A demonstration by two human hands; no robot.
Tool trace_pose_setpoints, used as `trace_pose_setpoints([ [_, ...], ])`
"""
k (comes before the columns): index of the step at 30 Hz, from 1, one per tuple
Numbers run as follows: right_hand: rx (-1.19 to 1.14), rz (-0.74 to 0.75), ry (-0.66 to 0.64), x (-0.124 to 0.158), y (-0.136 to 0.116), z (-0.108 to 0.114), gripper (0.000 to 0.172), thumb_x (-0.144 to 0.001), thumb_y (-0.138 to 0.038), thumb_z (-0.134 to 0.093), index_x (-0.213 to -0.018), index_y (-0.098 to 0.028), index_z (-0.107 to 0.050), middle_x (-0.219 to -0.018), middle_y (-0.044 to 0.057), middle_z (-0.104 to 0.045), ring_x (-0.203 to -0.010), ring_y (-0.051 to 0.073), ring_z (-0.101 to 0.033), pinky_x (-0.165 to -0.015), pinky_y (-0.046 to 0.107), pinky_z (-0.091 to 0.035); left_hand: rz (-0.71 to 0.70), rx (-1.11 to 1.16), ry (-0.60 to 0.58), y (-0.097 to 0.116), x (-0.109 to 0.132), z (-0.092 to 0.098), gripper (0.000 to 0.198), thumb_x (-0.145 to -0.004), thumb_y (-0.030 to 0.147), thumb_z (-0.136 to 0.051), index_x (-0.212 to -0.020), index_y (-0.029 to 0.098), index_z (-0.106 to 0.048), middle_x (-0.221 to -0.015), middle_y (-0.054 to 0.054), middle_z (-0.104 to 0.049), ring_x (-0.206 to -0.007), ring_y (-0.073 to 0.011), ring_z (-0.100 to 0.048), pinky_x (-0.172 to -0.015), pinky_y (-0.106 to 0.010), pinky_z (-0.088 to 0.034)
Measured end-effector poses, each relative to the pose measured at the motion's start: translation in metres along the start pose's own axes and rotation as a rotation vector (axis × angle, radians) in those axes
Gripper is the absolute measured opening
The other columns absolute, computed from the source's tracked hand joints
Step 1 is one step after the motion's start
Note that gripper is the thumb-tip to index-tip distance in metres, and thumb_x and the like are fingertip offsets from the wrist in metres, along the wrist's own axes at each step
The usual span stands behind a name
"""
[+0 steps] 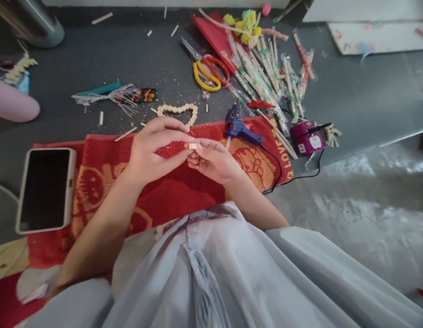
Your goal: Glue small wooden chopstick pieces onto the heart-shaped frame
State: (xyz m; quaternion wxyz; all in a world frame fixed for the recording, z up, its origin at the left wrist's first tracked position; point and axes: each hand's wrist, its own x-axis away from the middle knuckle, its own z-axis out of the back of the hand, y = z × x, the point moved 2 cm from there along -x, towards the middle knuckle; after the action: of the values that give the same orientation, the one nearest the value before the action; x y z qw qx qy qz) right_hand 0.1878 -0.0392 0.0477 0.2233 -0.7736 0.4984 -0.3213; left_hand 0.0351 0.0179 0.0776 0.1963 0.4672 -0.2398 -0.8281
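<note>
My left hand [155, 148] and my right hand [213, 159] meet above a red towel [163, 196] and pinch one small pale wooden piece [193, 146] between their fingertips. Both hands are closed in a pinch on it. A heart shape made of pale wooden pieces [179, 110] lies on the grey floor just beyond my left hand. A blue glue gun [241, 129] rests on the towel's far edge, right of my hands, with its black cord running off to the right.
A phone [45, 187] lies screen-up on the towel at left. Scissors with yellow and orange handles [208, 73], a heap of wrapped chopsticks [266, 75], a purple device [307, 139] and scattered wood bits lie on the floor. Pale cloth [232, 273] covers my lap.
</note>
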Motion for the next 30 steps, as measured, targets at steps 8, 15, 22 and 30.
trace_pose_setpoints([
  [8, 0.172, 0.137, 0.038, -0.006, 0.004, -0.001, 0.042, -0.064, -0.051, -0.087, -0.081, -0.018, -0.068, -0.065, -0.005, -0.059, -0.056, 0.004, -0.046, -0.053, 0.018, -0.039, 0.045, 0.008, 0.061, 0.003, 0.008, -0.005, 0.01, -0.084, 0.022, -0.069, -0.094, 0.026, -0.07, -0.093, -0.001, -0.073, -0.087, -0.0158, -0.07, -0.08, -0.032, -0.058],
  [15, 0.784, 0.475, 0.22, 0.0, -0.008, 0.006, 0.038, -0.081, -0.057, -0.07, -0.092, -0.02, -0.066, -0.081, -0.001, -0.066, -0.073, 0.01, -0.06, -0.069, 0.024, -0.05, 0.114, -0.164, 0.095, 0.001, 0.013, -0.004, 0.006, -0.089, 0.029, -0.066, -0.09, 0.023, -0.069, -0.091, -0.003, -0.073, -0.081, -0.0153, -0.067, -0.072, -0.031, -0.057],
  [22, 1.421, 0.63, 0.393, 0.007, -0.034, 0.027, 0.015, -0.092, -0.032, -0.057, -0.095, -0.02, -0.066, -0.094, 0.005, -0.069, -0.084, 0.017, -0.064, -0.079, 0.032, -0.052, 0.275, -0.157, 0.055, -0.006, 0.018, -0.003, 0.006, -0.089, 0.029, -0.068, -0.092, 0.025, -0.07, -0.095, -0.002, -0.072, -0.073, -0.0134, -0.065, -0.065, -0.028, -0.054],
  [30, 2.107, 0.209, 0.656, 0.037, -0.084, 0.085, 0.049, -0.084, -0.034, -0.065, -0.129, -0.015, -0.058, -0.127, 0.02, -0.058, -0.123, 0.038, -0.052, -0.103, 0.057, -0.041, 0.36, -0.152, 0.085, -0.008, 0.024, -0.02, 0.009, -0.087, 0.023, -0.067, -0.092, 0.022, -0.074, -0.086, -0.001, -0.073, -0.074, -0.0123, -0.066, -0.064, -0.024, -0.053],
])
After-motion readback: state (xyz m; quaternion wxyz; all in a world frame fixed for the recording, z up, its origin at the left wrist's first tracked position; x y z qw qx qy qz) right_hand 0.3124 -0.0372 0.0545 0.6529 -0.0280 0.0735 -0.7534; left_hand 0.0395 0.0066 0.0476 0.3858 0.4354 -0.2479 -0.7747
